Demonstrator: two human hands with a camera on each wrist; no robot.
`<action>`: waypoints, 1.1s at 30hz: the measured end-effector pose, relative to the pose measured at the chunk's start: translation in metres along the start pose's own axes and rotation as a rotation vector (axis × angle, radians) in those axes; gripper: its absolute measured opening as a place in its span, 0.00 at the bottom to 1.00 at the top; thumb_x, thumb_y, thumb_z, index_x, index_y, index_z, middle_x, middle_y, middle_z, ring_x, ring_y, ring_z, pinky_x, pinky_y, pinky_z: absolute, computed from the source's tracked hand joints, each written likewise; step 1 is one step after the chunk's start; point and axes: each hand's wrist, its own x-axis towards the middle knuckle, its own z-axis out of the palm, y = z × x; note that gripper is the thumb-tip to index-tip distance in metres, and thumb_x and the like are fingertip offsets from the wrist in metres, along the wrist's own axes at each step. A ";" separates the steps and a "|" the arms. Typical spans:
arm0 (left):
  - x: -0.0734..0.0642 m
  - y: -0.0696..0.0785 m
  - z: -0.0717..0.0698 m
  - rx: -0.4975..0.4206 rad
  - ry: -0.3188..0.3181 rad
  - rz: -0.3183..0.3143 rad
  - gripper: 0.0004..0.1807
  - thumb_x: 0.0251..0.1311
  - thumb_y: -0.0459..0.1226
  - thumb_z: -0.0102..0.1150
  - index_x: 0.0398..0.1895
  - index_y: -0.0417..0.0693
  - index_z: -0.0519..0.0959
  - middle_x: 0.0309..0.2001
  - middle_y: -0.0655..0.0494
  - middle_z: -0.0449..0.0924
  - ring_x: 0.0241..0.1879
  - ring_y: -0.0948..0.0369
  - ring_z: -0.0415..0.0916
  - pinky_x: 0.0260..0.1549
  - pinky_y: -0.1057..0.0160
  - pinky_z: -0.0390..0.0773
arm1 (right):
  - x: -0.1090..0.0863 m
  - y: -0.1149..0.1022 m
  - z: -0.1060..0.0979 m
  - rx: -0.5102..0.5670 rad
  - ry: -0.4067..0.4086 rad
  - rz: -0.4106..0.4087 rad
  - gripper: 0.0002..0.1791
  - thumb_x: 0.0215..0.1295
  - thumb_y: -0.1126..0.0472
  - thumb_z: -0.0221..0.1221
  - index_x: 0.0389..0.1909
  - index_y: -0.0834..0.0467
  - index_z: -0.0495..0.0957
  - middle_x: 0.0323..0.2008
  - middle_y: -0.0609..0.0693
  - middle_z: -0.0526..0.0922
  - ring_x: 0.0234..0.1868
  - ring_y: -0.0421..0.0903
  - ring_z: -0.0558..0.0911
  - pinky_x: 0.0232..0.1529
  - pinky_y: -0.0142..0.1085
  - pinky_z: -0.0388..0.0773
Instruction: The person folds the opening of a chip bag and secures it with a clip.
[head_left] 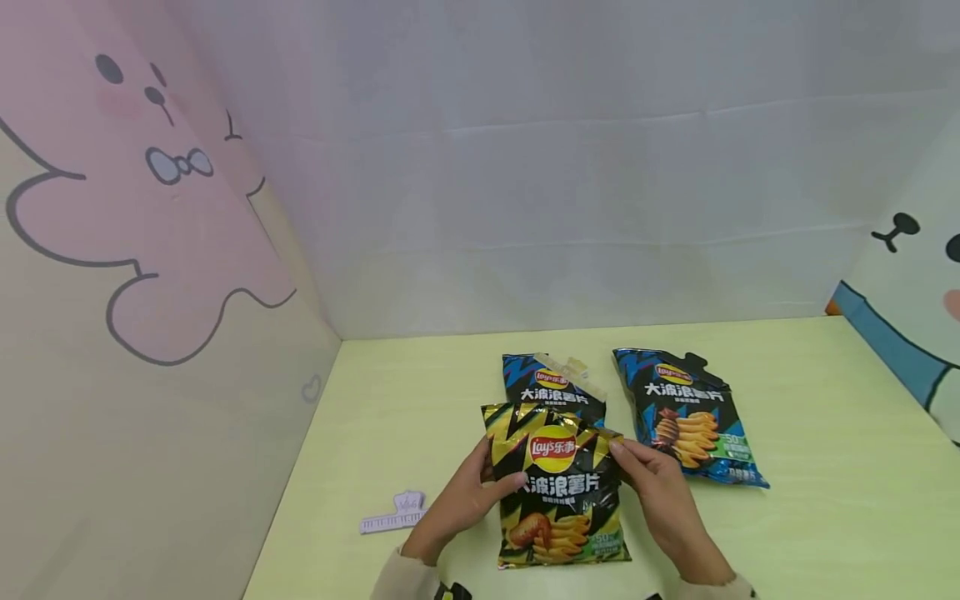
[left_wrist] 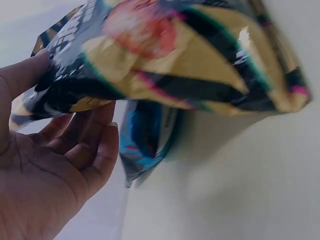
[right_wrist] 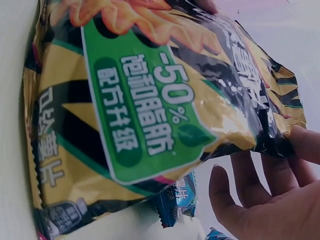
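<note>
Both hands hold up a yellow and black bag of chips (head_left: pixel 558 500), its front facing the head camera. My left hand (head_left: pixel 474 493) grips the bag's left side, thumb across the front and fingers behind, as the left wrist view also shows. At the upper right edge my right hand (head_left: pixel 660 492) pinches the bag between thumb and fingers. Partly hidden behind it, a blue and black chip bag (head_left: pixel 551 392) lies on the table with a pale clip (head_left: pixel 573 375) across its top. Another blue chip bag (head_left: pixel 693 425) lies to the right, a black clip (head_left: pixel 695 365) at its top.
A white clip (head_left: pixel 393 521) with a piano-key pattern lies on the yellow table (head_left: pixel 825 517), left of my left wrist. A pale curtain (head_left: pixel 570 167) stands behind the table, and panels with cartoon bears (head_left: pixel 172 217) flank both sides.
</note>
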 end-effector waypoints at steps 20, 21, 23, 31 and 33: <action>0.046 0.097 -0.033 0.588 -0.119 0.386 0.20 0.72 0.46 0.56 0.66 0.63 0.74 0.63 0.62 0.78 0.61 0.62 0.76 0.60 0.54 0.78 | -0.004 -0.003 0.003 0.001 -0.013 -0.052 0.19 0.76 0.53 0.56 0.51 0.64 0.83 0.41 0.34 0.83 0.50 0.31 0.78 0.51 0.26 0.78; 0.048 0.101 -0.032 0.614 -0.160 0.397 0.19 0.73 0.45 0.55 0.65 0.63 0.75 0.62 0.62 0.80 0.57 0.64 0.78 0.57 0.58 0.79 | -0.004 -0.003 0.003 -0.001 -0.014 -0.055 0.19 0.76 0.53 0.56 0.51 0.65 0.83 0.41 0.34 0.83 0.50 0.32 0.79 0.51 0.26 0.78; 0.051 0.106 -0.028 0.663 -0.234 0.410 0.17 0.74 0.42 0.54 0.64 0.64 0.77 0.59 0.62 0.82 0.45 0.68 0.80 0.48 0.65 0.80 | -0.003 -0.003 0.002 -0.004 -0.015 -0.057 0.19 0.76 0.53 0.56 0.52 0.65 0.83 0.41 0.34 0.84 0.49 0.31 0.79 0.51 0.26 0.78; 0.055 0.111 -0.016 0.699 -0.338 0.437 0.15 0.76 0.38 0.50 0.55 0.60 0.85 0.54 0.62 0.86 0.25 0.70 0.69 0.31 0.73 0.71 | -0.005 -0.003 -0.001 -0.018 -0.067 -0.065 0.20 0.76 0.58 0.55 0.63 0.61 0.78 0.49 0.31 0.84 0.53 0.26 0.79 0.54 0.25 0.77; 0.055 0.110 -0.015 0.702 -0.329 0.438 0.15 0.75 0.38 0.51 0.54 0.60 0.86 0.54 0.62 0.86 0.29 0.71 0.72 0.32 0.73 0.72 | -0.006 -0.003 -0.002 -0.026 -0.090 -0.074 0.20 0.76 0.61 0.54 0.66 0.59 0.76 0.53 0.29 0.83 0.55 0.23 0.77 0.55 0.24 0.76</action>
